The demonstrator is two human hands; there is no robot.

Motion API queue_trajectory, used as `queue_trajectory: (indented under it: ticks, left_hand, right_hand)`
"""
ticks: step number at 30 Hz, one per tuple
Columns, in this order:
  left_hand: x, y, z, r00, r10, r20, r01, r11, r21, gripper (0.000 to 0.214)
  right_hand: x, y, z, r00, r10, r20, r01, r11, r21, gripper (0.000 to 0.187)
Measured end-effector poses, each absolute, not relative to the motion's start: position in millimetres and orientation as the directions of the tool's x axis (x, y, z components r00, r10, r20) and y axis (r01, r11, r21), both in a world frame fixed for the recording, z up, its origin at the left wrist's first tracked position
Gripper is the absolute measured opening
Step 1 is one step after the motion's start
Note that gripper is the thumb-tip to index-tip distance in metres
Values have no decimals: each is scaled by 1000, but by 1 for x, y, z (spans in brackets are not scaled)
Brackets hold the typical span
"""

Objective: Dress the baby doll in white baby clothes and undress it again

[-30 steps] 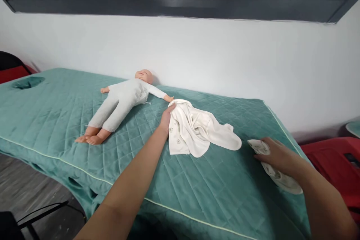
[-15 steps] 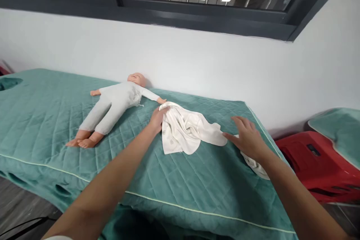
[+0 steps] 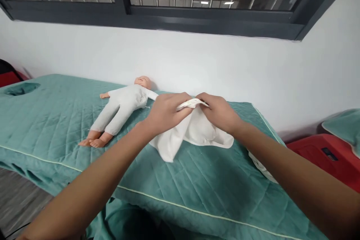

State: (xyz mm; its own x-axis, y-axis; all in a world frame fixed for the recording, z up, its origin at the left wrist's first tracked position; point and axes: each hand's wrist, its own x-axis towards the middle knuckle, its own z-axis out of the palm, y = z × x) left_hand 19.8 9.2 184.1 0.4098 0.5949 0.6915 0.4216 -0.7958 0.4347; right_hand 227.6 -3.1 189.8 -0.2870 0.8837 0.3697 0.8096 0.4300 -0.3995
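A white baby garment [image 3: 197, 129] is held up by its edge between my two hands, and its lower part hangs down onto the green bed cover. My left hand [image 3: 170, 109] pinches the edge between thumb and fingers. Close on its right, my right hand [image 3: 221, 111] grips the same edge. A baby doll [image 3: 123, 101] in a white suit lies on its back to the left, feet toward me. Its arm nearest the garment is partly hidden behind my left hand.
The green quilted cover [image 3: 157, 183] spreads over the bed, which has a face hole [image 3: 22, 89] at the far left. Another white cloth [image 3: 261, 167] lies partly behind my right forearm. A red plastic object [image 3: 317, 157] stands at the right. Wall [image 3: 197, 60] and window run behind.
My right hand has moved left and taken hold of the garment's edge. Both hands have raised that edge off the cover. The view has shifted slightly, and the doll lies as before.
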Motion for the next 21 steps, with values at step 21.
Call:
queue_trajectory:
  ticks: [21]
  left_hand:
    - [-27,3,195,169,879,446,474,-470,745,20]
  right_hand:
    - [318,-78,228,141,945,297,848,40,-529,28]
